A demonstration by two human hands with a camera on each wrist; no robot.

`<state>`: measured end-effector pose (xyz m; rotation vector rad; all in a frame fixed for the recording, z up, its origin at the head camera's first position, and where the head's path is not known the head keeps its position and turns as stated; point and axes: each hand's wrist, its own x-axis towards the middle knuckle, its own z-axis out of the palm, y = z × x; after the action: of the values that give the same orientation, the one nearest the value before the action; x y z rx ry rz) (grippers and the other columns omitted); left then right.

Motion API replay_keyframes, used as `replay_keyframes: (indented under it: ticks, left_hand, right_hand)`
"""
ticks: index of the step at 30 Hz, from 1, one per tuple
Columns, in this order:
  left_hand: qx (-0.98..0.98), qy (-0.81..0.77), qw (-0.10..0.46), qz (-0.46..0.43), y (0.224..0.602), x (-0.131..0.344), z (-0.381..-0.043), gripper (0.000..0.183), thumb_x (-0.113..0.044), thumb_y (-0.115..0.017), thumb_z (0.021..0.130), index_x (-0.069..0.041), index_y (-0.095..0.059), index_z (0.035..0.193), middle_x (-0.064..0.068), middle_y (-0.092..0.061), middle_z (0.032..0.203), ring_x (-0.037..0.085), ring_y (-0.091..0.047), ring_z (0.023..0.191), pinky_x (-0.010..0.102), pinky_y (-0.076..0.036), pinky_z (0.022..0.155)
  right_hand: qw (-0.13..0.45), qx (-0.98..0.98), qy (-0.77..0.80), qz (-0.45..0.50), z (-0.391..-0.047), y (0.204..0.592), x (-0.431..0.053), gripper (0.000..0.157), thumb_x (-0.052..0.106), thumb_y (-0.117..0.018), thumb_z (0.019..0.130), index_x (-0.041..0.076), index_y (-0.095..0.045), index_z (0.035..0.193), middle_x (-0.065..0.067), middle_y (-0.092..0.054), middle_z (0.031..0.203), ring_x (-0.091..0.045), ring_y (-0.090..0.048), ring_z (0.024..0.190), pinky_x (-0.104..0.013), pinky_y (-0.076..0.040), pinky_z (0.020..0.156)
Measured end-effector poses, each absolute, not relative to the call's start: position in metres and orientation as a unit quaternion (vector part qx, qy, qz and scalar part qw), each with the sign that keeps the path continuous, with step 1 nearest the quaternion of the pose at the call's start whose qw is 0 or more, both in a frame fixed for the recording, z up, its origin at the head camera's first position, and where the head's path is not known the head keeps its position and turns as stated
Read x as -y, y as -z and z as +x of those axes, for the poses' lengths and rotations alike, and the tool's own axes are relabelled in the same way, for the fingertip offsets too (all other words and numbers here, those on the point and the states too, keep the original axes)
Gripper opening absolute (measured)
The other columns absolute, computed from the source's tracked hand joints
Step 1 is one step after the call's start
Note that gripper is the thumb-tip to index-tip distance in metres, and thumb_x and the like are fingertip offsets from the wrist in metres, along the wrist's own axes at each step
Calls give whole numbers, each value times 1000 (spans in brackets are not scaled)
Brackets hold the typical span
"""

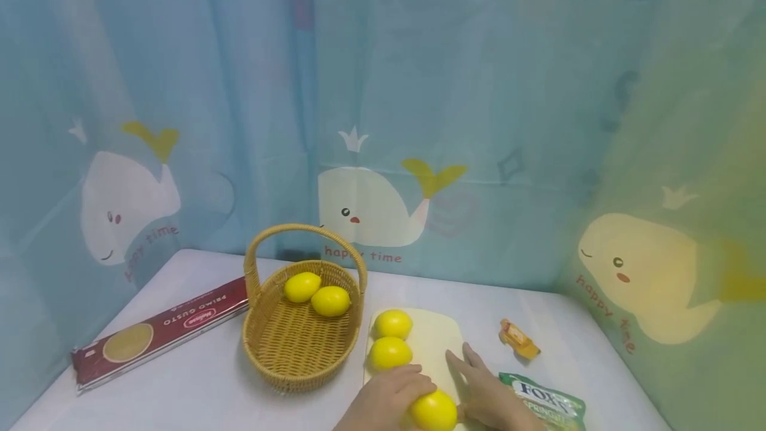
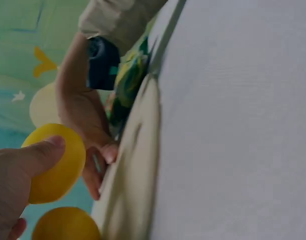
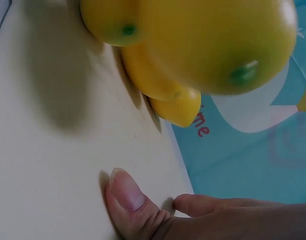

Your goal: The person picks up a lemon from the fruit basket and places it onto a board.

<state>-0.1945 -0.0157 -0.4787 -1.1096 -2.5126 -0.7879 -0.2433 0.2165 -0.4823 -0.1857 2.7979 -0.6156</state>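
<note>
My left hand grips a yellow lemon, with the thumb over its side in the left wrist view; the lemon hangs above a cream cutting board. Two lemons sit in a row along the board's left side, a far lemon and a nearer lemon. The right wrist view shows another lemon on the board, which the left hand hides from the head camera. My right hand rests on the board's right side, fingers extended and holding nothing.
Left of the board stands a handled wicker basket with two lemons inside. A red spaghetti packet lies further left. To the right are a small orange packet and a green Fox's bag. Whale-print curtains enclose the table.
</note>
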Motion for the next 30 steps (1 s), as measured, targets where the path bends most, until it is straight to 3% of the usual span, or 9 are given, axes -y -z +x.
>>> replay_keyframes:
  ticks: [10, 18, 30]
  left_hand:
    - [856, 178, 274, -399, 499, 9, -199, 46, -61, -50, 88, -25, -61, 116, -14, -65, 117, 11, -55, 119, 36, -47, 97]
    - [861, 123, 310, -384, 507, 3, -197, 49, -64, -52, 85, -27, -60, 117, -16, -65, 115, 10, -56, 116, 38, -48, 94]
    - [864, 141, 320, -363, 516, -3, -194, 38, -59, -49, 90, -29, -61, 111, -18, -65, 110, 8, -57, 113, 38, -47, 91]
  right_hand:
    - [138, -962, 229, -61, -243, 481, -215, 96, 21, -86, 57, 12, -44, 142, -30, -18, 153, -52, -27, 135, -69, -29, 103]
    - [164, -960, 223, -30, -248, 481, -213, 99, 28, -87, 53, 14, -44, 142, -29, -17, 153, -52, -25, 135, -70, -29, 102]
    - [165, -960, 225, -26, -249, 484, -213, 99, 26, -86, 54, 15, -44, 142, -29, -16, 154, -52, -25, 135, -69, -29, 103]
